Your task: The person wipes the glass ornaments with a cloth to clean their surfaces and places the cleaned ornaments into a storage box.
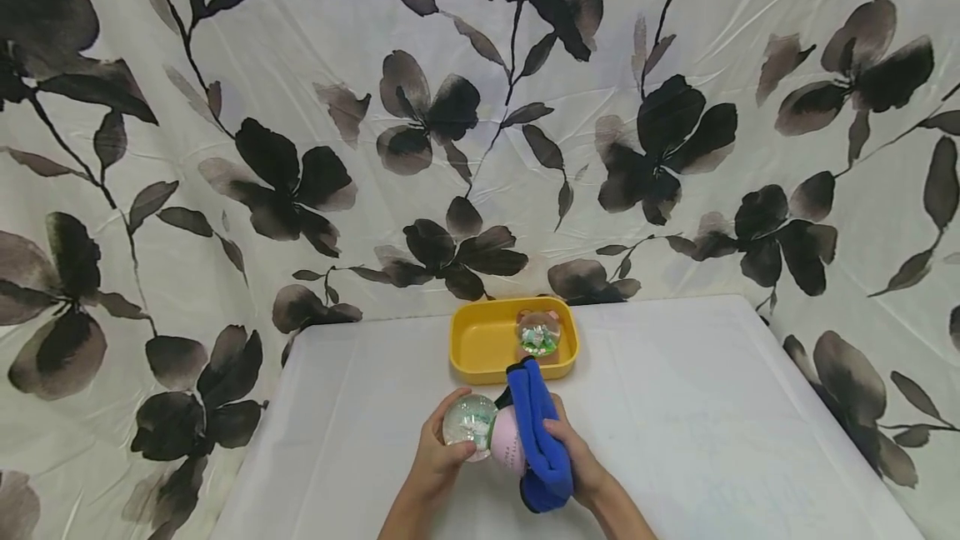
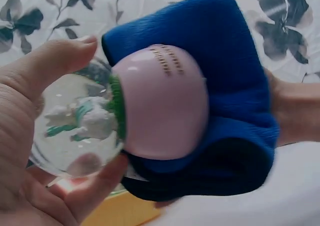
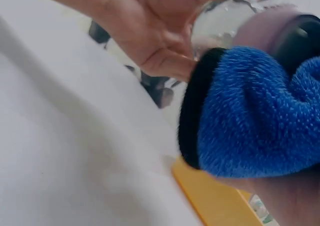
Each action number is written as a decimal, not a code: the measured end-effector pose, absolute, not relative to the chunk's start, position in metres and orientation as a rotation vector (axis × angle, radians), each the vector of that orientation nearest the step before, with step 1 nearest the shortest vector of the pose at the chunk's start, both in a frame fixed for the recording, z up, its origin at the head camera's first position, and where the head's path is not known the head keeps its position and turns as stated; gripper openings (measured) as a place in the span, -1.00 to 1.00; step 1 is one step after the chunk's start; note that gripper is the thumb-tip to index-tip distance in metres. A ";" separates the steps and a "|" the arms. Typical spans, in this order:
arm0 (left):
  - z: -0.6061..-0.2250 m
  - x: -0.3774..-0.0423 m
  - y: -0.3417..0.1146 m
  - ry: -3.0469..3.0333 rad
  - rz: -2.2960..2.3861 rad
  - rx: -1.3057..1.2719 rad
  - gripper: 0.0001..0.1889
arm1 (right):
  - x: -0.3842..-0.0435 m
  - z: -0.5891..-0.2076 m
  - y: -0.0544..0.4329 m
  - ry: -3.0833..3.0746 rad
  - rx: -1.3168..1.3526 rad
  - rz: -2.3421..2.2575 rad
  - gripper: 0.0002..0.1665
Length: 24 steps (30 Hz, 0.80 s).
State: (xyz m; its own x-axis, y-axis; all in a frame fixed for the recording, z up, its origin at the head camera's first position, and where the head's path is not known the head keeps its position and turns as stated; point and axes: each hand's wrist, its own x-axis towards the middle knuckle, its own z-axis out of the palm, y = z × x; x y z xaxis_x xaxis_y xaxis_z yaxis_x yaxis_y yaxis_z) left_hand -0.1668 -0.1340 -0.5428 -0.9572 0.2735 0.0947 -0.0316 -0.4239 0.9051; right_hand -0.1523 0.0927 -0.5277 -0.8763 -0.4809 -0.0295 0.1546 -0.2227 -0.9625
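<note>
A snow globe (image 1: pixel 471 423) with a pink base (image 2: pixel 162 103) lies on its side in the air over the table's front half. My left hand (image 1: pixel 438 452) grips its clear ball, thumb and fingers curled round the glass; a small white figure with green shows inside. From the other side my right hand (image 1: pixel 581 452) holds a folded blue cloth (image 1: pixel 542 432) with black edging against the bottom of the pink base. In the left wrist view the cloth (image 2: pixel 220 60) spreads behind the base and hides most of the right hand.
Behind the hands a yellow tray (image 1: pixel 480 375) stands at the table's back edge. Another snow globe (image 1: pixel 538 333) sits in its right part. The white table (image 1: pixel 712 407) runs up to a hanging floral cloth (image 1: pixel 570 140).
</note>
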 end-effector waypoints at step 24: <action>-0.544 -0.147 -0.093 1.942 2.619 -0.163 -0.17 | -0.148 -0.540 0.067 2.034 -0.032 -2.461 -0.11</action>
State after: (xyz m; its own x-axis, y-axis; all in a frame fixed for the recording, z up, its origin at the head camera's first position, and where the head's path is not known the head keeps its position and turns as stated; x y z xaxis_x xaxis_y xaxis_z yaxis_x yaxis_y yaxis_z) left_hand -0.1474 -0.0927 -0.5444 -0.9875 -0.1576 -0.0068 0.0393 -0.2877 0.9569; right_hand -0.1476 0.0666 -0.5405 -0.9985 0.0269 0.0481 -0.0523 -0.1872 -0.9809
